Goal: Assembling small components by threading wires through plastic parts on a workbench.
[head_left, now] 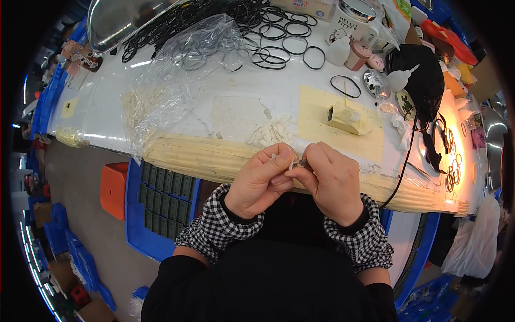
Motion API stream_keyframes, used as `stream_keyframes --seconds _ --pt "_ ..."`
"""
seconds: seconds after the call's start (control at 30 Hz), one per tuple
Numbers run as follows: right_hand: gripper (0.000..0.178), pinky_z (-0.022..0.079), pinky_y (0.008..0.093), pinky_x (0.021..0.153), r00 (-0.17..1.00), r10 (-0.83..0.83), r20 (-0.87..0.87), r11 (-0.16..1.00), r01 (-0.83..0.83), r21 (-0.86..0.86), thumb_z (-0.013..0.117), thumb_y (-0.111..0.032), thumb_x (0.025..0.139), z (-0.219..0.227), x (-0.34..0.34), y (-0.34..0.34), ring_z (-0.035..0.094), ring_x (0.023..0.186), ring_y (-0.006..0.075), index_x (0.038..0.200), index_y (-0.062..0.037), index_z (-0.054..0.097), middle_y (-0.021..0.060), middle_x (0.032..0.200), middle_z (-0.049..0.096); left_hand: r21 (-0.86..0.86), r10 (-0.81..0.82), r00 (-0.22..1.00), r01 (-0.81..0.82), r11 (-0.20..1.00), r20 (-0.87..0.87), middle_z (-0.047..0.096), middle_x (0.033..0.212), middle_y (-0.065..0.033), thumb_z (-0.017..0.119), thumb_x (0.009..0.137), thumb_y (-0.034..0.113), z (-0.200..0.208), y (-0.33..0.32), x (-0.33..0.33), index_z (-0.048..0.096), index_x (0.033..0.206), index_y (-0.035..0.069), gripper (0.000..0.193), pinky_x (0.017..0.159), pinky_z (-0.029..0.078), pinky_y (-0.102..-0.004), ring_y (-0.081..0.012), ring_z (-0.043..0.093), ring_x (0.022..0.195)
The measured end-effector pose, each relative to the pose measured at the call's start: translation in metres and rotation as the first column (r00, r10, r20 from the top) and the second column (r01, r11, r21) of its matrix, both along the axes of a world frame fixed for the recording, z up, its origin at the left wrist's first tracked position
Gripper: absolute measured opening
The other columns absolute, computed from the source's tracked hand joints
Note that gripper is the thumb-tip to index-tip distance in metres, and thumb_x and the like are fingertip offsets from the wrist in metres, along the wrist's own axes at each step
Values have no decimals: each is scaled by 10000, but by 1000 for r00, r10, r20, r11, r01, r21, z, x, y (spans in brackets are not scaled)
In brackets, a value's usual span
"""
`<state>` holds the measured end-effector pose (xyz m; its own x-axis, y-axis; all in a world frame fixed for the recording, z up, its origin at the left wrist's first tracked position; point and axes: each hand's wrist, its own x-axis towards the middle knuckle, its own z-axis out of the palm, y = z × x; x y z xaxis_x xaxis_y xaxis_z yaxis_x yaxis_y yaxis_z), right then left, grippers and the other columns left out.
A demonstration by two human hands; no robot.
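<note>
Close together at the table's front edge, both my hands are pinched around small things. My left hand [262, 181] is closed, with a small whitish piece between thumb and forefinger. Fingertips of my right hand [337, 185] close on a small dark grey, metallic-looking piece [300, 163], partly hidden by the fingers; its kind is not clear. The two pieces meet or nearly meet. Just beyond the hands lies a loose pile of cream-white strips [271, 132]. Farther right, a small box wrapped in yellowish tape [346, 119] sits on a yellow sheet [312, 112].
Many black rubber rings [295, 45] lie at the back, beside a crumpled clear plastic bag [166, 88]. A lidded cup [351, 21] and a black cloth bag [421, 75] stand at right. Below are an orange stool [113, 190] and a blue tray [145, 244] of dark green blocks.
</note>
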<state>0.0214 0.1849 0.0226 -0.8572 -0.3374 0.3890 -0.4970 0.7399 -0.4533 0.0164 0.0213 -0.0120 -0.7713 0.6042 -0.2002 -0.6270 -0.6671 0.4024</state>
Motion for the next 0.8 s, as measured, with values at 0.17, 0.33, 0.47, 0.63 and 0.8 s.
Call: stream_keyframes --seconds 0.17,0.33,0.47,0.63,0.8 --pt "340 415 319 461 1000 7 -12 1000 -7 14 601 -415 840 -2 1 1 527 531 216 763 -95 516 43 642 467 -26 6 1000 -6 1000 -3 498 793 21 519 965 201 0 1 0 510 882 72 153 526 308 -165 -18 353 590" --pt "339 415 316 462 1000 -8 -19 1000 7 -10 603 -416 838 -1 0 0 525 530 214 762 -96 518 42 641 465 -5 -8 1000 8 1000 2 495 798 21 516 966 197 -1 1 0 504 879 72 153 523 307 -166 -19 351 587" --pt "340 414 317 463 1000 3 -21 1000 -3 22 608 -414 835 -1 1 1 526 533 213 764 -94 517 42 641 466 -32 3 1000 -3 999 5 493 795 21 513 967 198 -1 1 0 503 878 73 154 525 309 -167 -21 353 589" --pt "334 413 317 462 1000 -3 -20 1000 3 -3 615 -406 831 -2 0 1 525 530 212 766 -93 521 42 640 465 4 -9 1000 9 1000 2 490 790 20 513 968 202 -2 1 0 502 877 72 159 530 313 -168 -22 354 593" --pt "343 415 319 463 1000 3 -5 1000 -3 19 616 -411 829 -3 1 1 527 531 217 761 -90 516 44 641 467 -8 -4 1000 4 1000 12 494 791 18 514 967 205 0 1 1 502 876 71 163 529 313 -167 -22 354 592"
